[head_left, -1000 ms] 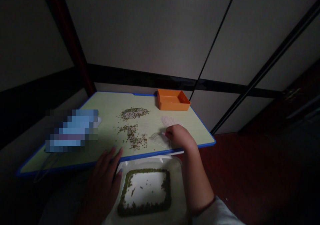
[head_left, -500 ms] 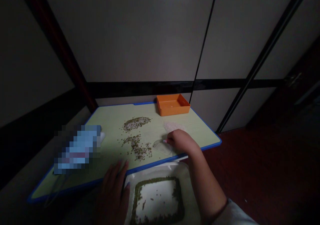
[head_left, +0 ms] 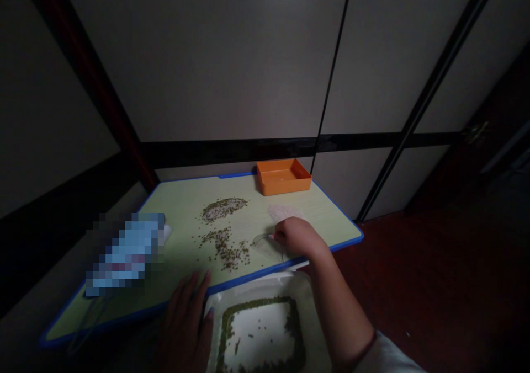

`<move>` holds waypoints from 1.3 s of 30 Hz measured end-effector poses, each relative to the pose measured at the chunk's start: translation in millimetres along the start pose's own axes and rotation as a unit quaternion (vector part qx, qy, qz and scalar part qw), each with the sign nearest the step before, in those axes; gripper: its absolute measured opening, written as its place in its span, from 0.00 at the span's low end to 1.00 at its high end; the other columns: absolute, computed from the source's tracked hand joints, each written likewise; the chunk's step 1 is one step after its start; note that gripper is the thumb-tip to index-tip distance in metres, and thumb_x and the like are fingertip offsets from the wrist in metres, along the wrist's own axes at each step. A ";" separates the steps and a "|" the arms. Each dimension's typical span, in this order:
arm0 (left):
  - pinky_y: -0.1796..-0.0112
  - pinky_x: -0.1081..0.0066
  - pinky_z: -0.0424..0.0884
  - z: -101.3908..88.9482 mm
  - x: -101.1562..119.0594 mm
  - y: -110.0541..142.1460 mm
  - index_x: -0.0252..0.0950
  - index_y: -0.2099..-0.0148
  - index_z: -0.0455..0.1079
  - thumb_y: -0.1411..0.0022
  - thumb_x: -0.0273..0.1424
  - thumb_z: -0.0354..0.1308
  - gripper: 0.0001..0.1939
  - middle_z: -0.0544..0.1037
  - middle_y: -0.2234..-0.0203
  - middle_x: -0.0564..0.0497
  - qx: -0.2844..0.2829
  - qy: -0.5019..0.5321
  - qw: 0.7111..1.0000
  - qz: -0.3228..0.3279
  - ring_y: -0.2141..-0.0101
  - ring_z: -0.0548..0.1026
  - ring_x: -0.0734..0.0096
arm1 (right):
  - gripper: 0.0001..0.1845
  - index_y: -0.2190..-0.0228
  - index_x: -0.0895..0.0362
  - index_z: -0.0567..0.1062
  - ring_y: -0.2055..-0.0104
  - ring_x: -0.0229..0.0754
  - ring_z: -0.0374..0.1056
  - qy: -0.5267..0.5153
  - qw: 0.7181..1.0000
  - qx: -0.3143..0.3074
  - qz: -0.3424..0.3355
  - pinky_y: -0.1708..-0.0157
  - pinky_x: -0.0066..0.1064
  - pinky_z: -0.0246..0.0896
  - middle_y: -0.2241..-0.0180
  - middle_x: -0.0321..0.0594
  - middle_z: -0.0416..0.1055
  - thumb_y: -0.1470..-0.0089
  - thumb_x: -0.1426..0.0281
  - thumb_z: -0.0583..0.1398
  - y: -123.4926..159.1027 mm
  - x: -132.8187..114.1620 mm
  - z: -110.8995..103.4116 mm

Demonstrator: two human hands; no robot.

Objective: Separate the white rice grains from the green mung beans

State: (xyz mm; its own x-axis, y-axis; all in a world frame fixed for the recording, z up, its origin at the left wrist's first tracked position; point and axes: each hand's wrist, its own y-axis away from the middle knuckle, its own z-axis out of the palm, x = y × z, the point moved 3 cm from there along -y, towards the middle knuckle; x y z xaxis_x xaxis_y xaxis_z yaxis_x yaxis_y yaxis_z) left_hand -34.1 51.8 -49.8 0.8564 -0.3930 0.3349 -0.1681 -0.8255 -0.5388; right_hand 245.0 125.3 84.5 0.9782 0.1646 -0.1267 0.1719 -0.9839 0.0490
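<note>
My right hand point(head_left: 298, 235) rests on the pale green table point(head_left: 182, 207), fingers curled round a small clear scoop point(head_left: 264, 244) whose edge lies beside a scatter of green beans point(head_left: 226, 249). A second pile of beans mixed with white grains point(head_left: 222, 208) lies farther back, and a small heap of white grains point(head_left: 284, 212) sits just beyond my right hand. My left hand point(head_left: 188, 318) lies flat with fingers stretched out against the left side of a white tray point(head_left: 304, 290) ringed with green beans, just below the table's blue front edge.
An orange box point(head_left: 283, 176) stands at the table's back right corner. A blurred blue object point(head_left: 124, 251) lies on the table's left part. Grey panelled walls with black strips rise behind; dark red floor lies to the right.
The view shifted a little, with the table and tray sliding in the picture. Both hands keep their places relative to the table and tray.
</note>
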 end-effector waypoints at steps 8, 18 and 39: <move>0.40 0.42 0.69 1.7 -0.5 -0.8 0.54 0.28 0.43 0.34 0.32 0.49 0.36 0.62 0.33 0.45 0.005 -0.027 0.999 0.024 0.33 0.60 0.51 | 0.18 0.62 0.55 0.84 0.60 0.44 0.75 0.003 1.000 -0.002 0.014 0.67 0.30 0.56 0.60 0.50 0.82 0.36 0.60 0.57 -1.5 4.3 1.9; 0.41 0.43 0.70 1.2 0.5 -2.7 0.52 0.28 0.45 0.34 0.33 0.48 0.34 0.64 0.34 0.44 0.005 -0.033 0.999 0.032 0.34 0.62 0.51 | 0.17 0.63 0.56 0.84 0.61 0.45 0.75 -0.001 1.000 0.005 0.027 0.69 0.31 0.53 0.60 0.50 0.82 0.37 0.61 0.57 -1.4 9.1 2.2; 0.42 0.47 0.71 -1.0 3.9 -3.8 0.50 0.30 0.50 0.34 0.34 0.48 0.32 0.66 0.35 0.46 0.030 -0.034 0.998 0.035 0.35 0.64 0.53 | 0.16 0.64 0.58 0.83 0.67 0.38 0.70 -0.057 0.998 0.006 -0.006 0.70 0.30 0.47 0.63 0.48 0.82 0.35 0.64 0.57 -5.5 12.3 2.6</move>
State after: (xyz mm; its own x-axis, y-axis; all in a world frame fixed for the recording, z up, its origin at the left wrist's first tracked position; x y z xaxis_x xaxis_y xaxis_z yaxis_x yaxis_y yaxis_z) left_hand -30.6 53.0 -45.7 0.8747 -0.4195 0.2427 -0.2017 -0.7704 -0.6048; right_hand 255.8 132.6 80.2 0.9566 0.1674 -0.2383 0.1808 -0.9829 0.0354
